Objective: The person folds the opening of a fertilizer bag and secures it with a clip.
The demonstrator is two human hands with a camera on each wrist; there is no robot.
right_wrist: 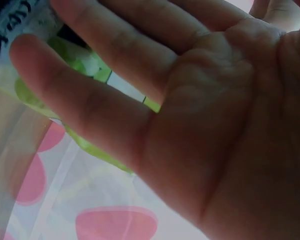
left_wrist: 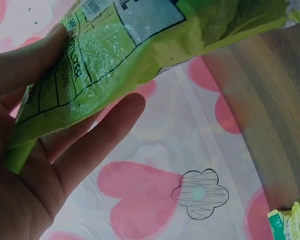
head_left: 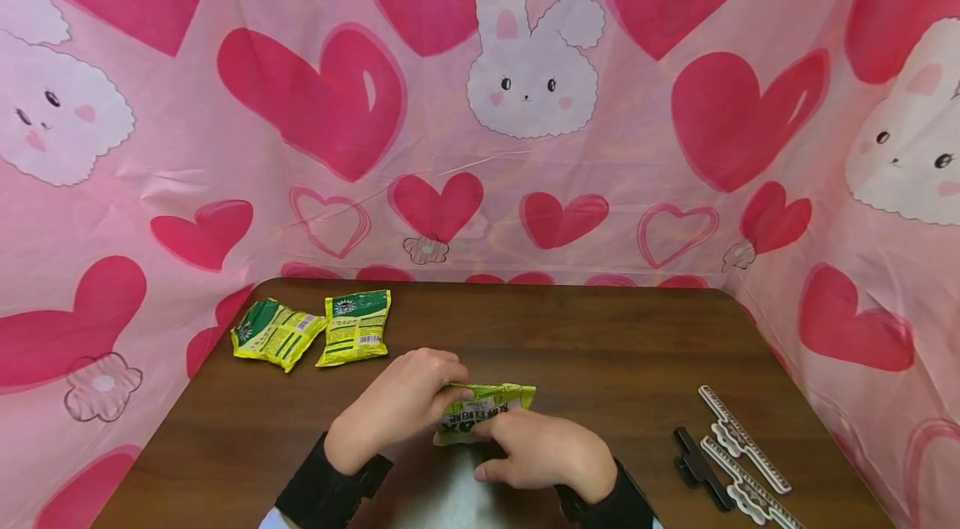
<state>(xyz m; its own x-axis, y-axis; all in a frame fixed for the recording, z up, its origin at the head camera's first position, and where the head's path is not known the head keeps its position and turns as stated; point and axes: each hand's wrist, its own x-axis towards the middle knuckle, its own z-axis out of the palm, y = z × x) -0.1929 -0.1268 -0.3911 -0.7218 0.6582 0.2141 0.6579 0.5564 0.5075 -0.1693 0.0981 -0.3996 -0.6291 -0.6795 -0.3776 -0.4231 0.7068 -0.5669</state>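
Observation:
A green plastic fertilizer bag (head_left: 487,408) with dark print stands tilted between the hands, over the near middle of the table. My left hand (head_left: 408,404) grips it by its upper left corner. In the left wrist view the thumb lies on the printed face of the bag (left_wrist: 102,65), with the fingers behind it. My right hand (head_left: 551,450) is at the lower right of the bag. Its extended fingers (right_wrist: 85,100) lie against the bag's face in the right wrist view, not wrapped around it. The hands hide parts of the bag in the head view.
Two yellow-green packets (head_left: 354,329) (head_left: 279,335) lie at the table's far left. To the right are two white long clips (head_left: 744,439) (head_left: 750,483) and a black one (head_left: 701,469). A pink heart-patterned sheet (head_left: 525,204) surrounds the brown table (head_left: 585,329).

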